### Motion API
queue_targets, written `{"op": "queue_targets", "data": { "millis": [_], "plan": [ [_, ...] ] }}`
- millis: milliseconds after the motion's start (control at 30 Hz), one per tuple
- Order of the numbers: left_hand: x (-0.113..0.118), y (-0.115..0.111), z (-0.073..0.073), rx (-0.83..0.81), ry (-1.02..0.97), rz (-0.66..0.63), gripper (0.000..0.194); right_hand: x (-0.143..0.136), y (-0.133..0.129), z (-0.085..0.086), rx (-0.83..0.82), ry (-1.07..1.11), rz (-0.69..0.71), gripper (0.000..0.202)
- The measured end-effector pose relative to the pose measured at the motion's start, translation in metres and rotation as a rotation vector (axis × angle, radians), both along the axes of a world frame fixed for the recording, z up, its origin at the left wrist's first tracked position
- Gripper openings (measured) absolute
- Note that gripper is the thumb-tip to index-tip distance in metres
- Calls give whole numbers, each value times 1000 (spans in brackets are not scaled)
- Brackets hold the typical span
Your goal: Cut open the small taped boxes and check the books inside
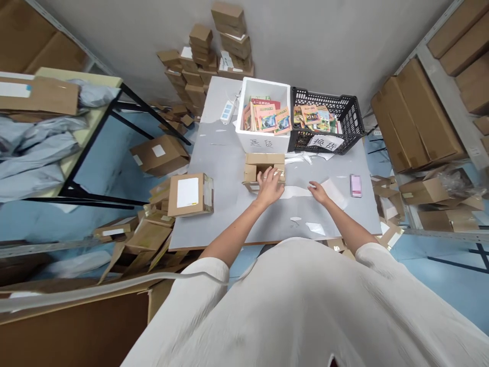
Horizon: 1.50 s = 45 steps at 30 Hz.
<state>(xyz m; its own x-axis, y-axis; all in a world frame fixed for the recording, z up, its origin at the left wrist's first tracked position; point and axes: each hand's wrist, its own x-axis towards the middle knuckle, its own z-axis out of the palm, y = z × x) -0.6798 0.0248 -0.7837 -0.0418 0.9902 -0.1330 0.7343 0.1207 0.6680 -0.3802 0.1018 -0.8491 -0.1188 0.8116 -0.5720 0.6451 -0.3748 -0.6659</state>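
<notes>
An opened small cardboard box (264, 165) sits on the grey table in front of me, its flaps up. My left hand (270, 187) lies over the near side of this box, fingers spread and partly bent, the tips at its opening. I cannot see what, if anything, is inside. To the right, my right hand (318, 193) hovers low over the table with fingers apart and nothing visible in them. A white strip (296, 192) lies between the two hands, close to the right fingertips. White paper (335, 193) lies just beyond the right wrist.
Behind the box stand a white foam box (263, 143) and a black crate (350, 120), both holding booklets. A taped carton (187, 195) sits at the table's left edge, a phone (355, 186) at the right. A power strip (227, 112) lies behind. Cartons crowd the floor.
</notes>
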Motion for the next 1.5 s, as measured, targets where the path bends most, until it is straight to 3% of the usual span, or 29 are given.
{"op": "queue_targets", "data": {
  "millis": [167,333,500,700,933,1100,1200,1500],
  "plan": [
    [57,-2,-1,-7,-23,-139,61,71,-10,0,6,-174,-48,50],
    [107,-10,-20,-185,-28,-239,58,126,-11,-2,52,-352,-32,52],
    [150,-20,-39,-410,-42,-312,57,152,-1,-11,94,-500,62,56],
    [187,-30,-50,-518,-45,-395,59,163,9,-32,57,-570,258,61],
    [211,-33,-57,-573,-40,-414,58,162,7,-51,64,-573,394,70],
    [225,-33,-60,-607,-19,-445,58,160,7,-50,93,-557,408,79],
    [229,-33,-61,-616,-14,-456,57,157,9,-45,130,-538,394,73],
    [204,-34,-69,-612,-3,-394,56,136,19,-26,127,-310,206,47]
  ]
}}
